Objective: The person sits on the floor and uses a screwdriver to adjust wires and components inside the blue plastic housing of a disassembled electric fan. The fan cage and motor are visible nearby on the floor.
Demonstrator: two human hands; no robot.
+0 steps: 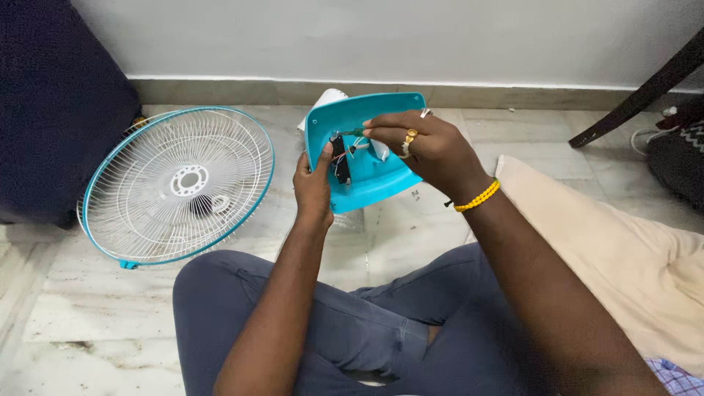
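Note:
My left hand grips the lower left edge of a turquoise plastic fan housing, held up in front of me with its hollow inside facing me. Inside it sit a black switch block and thin wires. My right hand, with rings and a yellow bead bracelet, reaches in from the right. Its fingertips pinch a thin green-tipped tool or wire inside the housing; I cannot tell which. A white part shows behind the housing's top.
A round white wire fan guard with a turquoise rim lies on the marble floor to the left, against a dark cushion. My crossed legs in blue trousers fill the foreground. A beige cloth lies right; a dark furniture leg leans at far right.

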